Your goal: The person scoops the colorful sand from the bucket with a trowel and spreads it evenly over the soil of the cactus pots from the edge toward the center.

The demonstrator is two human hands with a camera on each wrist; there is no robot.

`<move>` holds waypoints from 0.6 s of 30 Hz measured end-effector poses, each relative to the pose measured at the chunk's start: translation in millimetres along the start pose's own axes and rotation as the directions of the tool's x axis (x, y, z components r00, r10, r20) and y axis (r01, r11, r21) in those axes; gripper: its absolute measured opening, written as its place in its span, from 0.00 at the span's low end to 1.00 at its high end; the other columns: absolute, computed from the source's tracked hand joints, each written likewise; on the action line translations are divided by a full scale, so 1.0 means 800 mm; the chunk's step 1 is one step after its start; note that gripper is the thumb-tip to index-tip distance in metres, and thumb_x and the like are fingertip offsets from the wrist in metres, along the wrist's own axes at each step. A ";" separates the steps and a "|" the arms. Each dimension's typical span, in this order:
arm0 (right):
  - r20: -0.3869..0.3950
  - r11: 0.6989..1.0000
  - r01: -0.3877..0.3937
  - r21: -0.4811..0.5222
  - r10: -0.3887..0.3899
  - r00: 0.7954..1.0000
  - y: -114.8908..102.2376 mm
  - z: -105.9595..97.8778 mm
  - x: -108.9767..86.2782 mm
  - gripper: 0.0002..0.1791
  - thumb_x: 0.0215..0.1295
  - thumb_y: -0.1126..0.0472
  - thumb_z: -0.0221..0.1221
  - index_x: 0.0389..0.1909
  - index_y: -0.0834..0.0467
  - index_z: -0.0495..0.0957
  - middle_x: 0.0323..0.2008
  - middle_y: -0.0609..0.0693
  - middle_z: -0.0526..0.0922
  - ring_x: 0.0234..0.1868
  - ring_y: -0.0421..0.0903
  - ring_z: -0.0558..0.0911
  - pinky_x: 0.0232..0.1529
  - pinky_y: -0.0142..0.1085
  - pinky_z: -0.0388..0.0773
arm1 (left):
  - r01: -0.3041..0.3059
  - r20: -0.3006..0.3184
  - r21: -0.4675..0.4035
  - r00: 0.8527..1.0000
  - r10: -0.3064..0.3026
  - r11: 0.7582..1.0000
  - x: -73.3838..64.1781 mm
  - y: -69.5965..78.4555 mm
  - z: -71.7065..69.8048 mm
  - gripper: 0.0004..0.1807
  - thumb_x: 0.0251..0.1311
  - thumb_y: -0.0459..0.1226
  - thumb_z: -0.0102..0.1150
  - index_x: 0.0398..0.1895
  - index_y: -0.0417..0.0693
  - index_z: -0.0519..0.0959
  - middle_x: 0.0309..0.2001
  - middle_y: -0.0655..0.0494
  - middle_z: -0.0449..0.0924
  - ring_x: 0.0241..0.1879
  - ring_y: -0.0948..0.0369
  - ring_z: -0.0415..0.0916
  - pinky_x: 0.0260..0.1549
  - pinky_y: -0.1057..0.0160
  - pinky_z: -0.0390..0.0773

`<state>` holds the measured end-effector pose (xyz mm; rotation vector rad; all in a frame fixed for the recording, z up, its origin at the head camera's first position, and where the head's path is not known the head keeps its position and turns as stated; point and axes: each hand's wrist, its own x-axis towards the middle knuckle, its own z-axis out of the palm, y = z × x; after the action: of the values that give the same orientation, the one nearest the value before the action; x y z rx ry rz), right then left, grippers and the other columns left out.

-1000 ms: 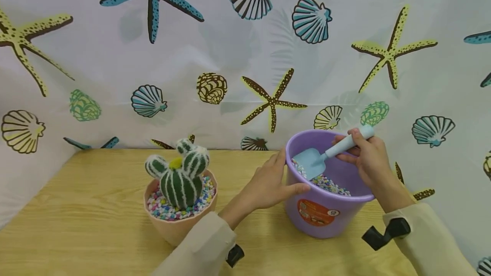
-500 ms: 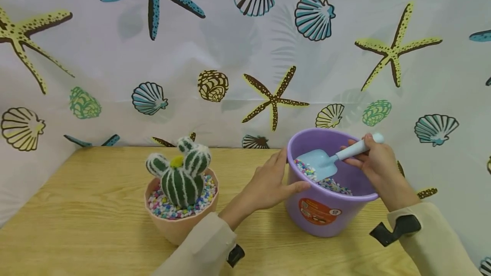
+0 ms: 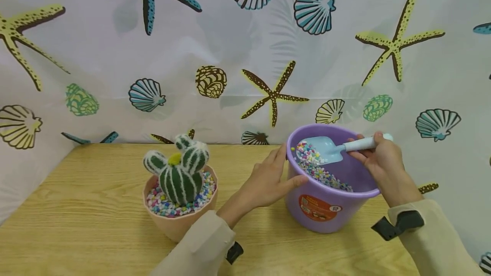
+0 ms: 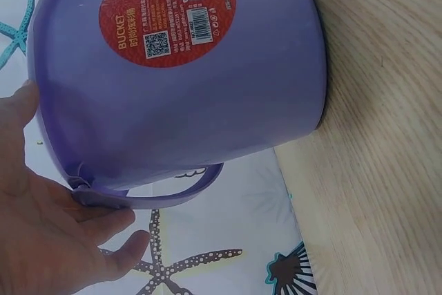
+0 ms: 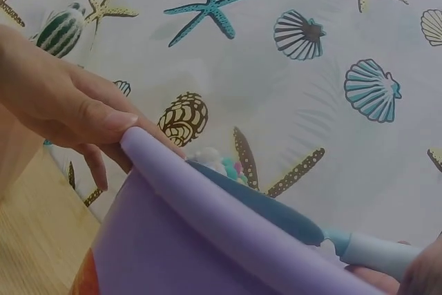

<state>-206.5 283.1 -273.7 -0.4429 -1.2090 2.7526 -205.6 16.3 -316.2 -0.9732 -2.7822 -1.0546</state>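
Note:
At the right of the head view stands a purple bucket (image 3: 314, 203) with small multicoloured pebbles (image 3: 326, 176) inside. My left hand (image 3: 264, 182) rests against its left side, the thumb on the front rim and the fairly straight fingers by the handle hinge. My right hand (image 3: 385, 161) holds a light blue scoop (image 3: 362, 144) by its handle. The scoop's blade lies level within the bucket's mouth, carrying a heap of pebbles. In the right wrist view, the near rim hides part of the scoop (image 5: 255, 202).
A peach plant pot (image 3: 176, 225) with a knitted cactus (image 3: 180, 184) and pebbles stands left of the bucket, close to my left forearm. Both containers are on a wooden table (image 3: 84, 208). Behind it hangs a white cloth (image 3: 230, 46) printed with shells and starfish.
My right hand has moved slightly right and levelled the scoop. The blade has come up out of the pebbles and bears a larger visible heap. My left hand stays on the bucket.

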 end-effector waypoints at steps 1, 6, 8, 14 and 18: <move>0.000 1.000 -0.001 0.017 0.001 1.000 0.000 0.001 0.000 0.31 0.75 0.51 0.30 0.73 0.33 0.32 0.63 0.53 0.59 0.32 0.52 0.85 0.65 0.49 0.54 | 0.001 -0.002 -0.002 1.000 -0.001 1.000 -0.001 0.000 0.000 0.51 0.63 0.60 0.50 0.76 0.43 0.39 0.74 0.41 0.49 0.70 0.44 0.55 0.65 0.36 0.53; -0.015 0.996 0.001 0.090 0.001 1.000 0.001 0.003 0.002 0.31 0.74 0.51 0.33 0.73 0.32 0.33 0.59 0.54 0.62 0.35 0.54 0.84 0.64 0.48 0.56 | 0.002 -0.009 -0.006 1.000 -0.002 1.000 -0.004 -0.001 -0.002 0.51 0.63 0.60 0.50 0.76 0.42 0.40 0.74 0.40 0.49 0.70 0.43 0.56 0.65 0.36 0.54; -0.018 0.994 0.003 0.110 -0.001 1.000 0.001 0.003 0.002 0.31 0.74 0.51 0.34 0.72 0.32 0.34 0.57 0.54 0.63 0.36 0.56 0.85 0.63 0.49 0.56 | 0.000 -0.010 -0.005 1.000 -0.001 1.000 -0.004 -0.002 -0.001 0.51 0.63 0.60 0.50 0.76 0.42 0.40 0.74 0.40 0.49 0.70 0.43 0.56 0.65 0.36 0.54; -0.005 0.990 0.023 0.142 -0.023 1.000 0.004 0.003 -0.001 0.29 0.74 0.52 0.35 0.72 0.31 0.42 0.58 0.54 0.61 0.69 0.52 0.63 0.63 0.50 0.55 | 0.000 -0.006 -0.025 1.000 0.000 1.000 -0.007 -0.006 -0.002 0.47 0.65 0.59 0.47 0.77 0.47 0.39 0.74 0.44 0.50 0.70 0.45 0.57 0.65 0.37 0.54; 0.024 0.987 0.029 0.158 -0.033 0.999 0.005 0.002 -0.006 0.28 0.74 0.52 0.37 0.71 0.30 0.45 0.57 0.54 0.61 0.72 0.52 0.58 0.64 0.50 0.53 | -0.007 -0.007 -0.051 1.000 0.007 0.999 -0.013 -0.008 -0.003 0.42 0.67 0.58 0.44 0.76 0.51 0.43 0.74 0.49 0.51 0.71 0.49 0.55 0.64 0.37 0.54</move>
<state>-202.4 278.3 -275.0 -0.3697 -0.9838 2.8081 -200.9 5.5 -320.5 -0.9821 -2.7571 -1.1308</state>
